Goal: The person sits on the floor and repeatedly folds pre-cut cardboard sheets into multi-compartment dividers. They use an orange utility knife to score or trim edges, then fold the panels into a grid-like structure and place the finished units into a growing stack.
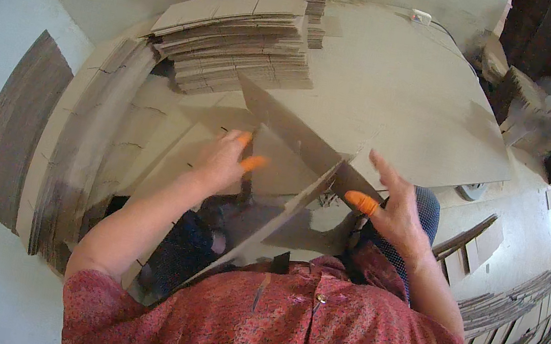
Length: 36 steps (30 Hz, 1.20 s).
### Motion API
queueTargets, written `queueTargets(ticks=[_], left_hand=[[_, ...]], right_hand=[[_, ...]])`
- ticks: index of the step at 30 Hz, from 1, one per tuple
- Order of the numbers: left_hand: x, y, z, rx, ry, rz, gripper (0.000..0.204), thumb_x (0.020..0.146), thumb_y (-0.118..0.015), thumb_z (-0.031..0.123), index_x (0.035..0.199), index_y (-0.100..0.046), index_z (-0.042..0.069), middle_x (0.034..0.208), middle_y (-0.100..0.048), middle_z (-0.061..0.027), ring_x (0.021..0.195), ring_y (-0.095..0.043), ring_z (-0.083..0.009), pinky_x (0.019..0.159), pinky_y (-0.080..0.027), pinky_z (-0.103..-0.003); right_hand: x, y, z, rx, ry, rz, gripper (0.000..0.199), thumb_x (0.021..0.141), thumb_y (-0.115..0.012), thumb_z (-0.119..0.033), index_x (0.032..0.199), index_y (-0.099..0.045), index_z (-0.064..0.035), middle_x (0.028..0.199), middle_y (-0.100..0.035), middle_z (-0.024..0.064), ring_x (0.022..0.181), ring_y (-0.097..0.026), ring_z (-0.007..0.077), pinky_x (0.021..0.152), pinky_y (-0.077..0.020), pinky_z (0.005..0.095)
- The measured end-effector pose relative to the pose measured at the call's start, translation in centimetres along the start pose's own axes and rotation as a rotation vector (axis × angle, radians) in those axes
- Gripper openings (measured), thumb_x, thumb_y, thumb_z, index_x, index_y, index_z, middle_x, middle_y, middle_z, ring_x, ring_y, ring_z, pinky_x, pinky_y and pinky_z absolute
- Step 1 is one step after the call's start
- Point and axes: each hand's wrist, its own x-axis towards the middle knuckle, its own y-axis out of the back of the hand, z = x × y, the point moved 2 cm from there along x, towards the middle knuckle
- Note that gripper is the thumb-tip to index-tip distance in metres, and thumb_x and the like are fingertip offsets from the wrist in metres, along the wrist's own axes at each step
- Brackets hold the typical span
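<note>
Left hand: forearm is reaching forward from lower left, palm down, pressing on the folded cardboard sheet.
Right hand: is coming in from the right, fingers spread, orange-capped thumb touching the sheet's right edge.
Sheet: is standing tilted above the lap, between both hands.
Room: cardboard stack is lying just beyond; flat board is extending to the right.

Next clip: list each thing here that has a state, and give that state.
cardboard sheet: partly folded, held up off the table
left hand: open, pressing the sheet, orange fingertip covers on
right hand: fingers spread, on the sheet's right edge
cardboard stack: flat, piled, untouched
</note>
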Motion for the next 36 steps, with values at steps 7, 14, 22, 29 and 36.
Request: queueTargets(ticks=[7,14,22,29,36], left_hand=[[-2.0,-3.0,-8.3,0.470,0.192,-0.150,0.027,0.079,-0.062,0.024,0.096,-0.060,0.002,0.096,-0.062,-0.0161,0.083,-0.059,-0.0354,0.076,-0.049,-0.042],[0.5,1.2,-11.2,0.081,0.296,-0.120,0.013,0.078,-0.056,0.013,0.078,-0.061,0.001,0.079,-0.064,-0.0179,0.075,-0.061,-0.0311,0.065,-0.048,-0.040],[2.3,2.7,-3.4,-0.322,0.252,-0.228,0.022,0.076,-0.063,0.016,0.086,-0.064,-0.003,0.074,-0.063,-0.0152,0.067,-0.056,-0.0202,0.065,-0.046,-0.034],[0.8,1.9,3.8,-0.676,0.038,-0.383,0.021,0.088,-0.060,0.017,0.098,-0.064,-0.001,0.079,-0.062,-0.0006,0.069,-0.053,-0.0090,0.064,-0.045,-0.026],[0.7,6.2,-6.9,-0.052,0.094,0.225,0.041,0.082,-0.066,0.026,0.112,-0.057,-0.001,0.108,-0.061,-0.0152,0.098,-0.058,-0.0273,0.084,-0.046,-0.035]], right_hand=[[6.5,-2.9,-3.0,-0.340,0.039,-0.260,0.039,0.083,-0.059,-0.023,0.115,-0.053,-0.0007,0.093,-0.061,0.0261,0.088,-0.058,0.0414,0.077,-0.0481,0.0441],[5.1,-3.8,0.6,-0.168,-0.018,-0.159,0.016,0.081,-0.051,-0.007,0.096,-0.056,-0.0024,0.075,-0.060,0.0248,0.070,-0.058,0.0431,0.058,-0.0463,0.0487],[3.8,-1.8,-4.2,-0.056,0.238,0.060,0.023,0.077,-0.053,-0.003,0.099,-0.056,-0.0039,0.071,-0.060,0.0208,0.064,-0.059,0.0398,0.055,-0.0475,0.0470],[3.9,-4.3,-0.5,-0.244,0.089,-0.250,0.028,0.077,-0.048,-0.003,0.105,-0.055,-0.0002,0.070,-0.057,0.0240,0.065,-0.057,0.0421,0.057,-0.0454,0.0471],[4.8,-2.4,-1.3,-0.427,0.165,-0.329,0.061,0.080,-0.050,-0.007,0.138,-0.029,-0.0058,0.067,-0.061,0.0224,0.059,-0.058,0.0407,0.058,-0.0480,0.0496]])
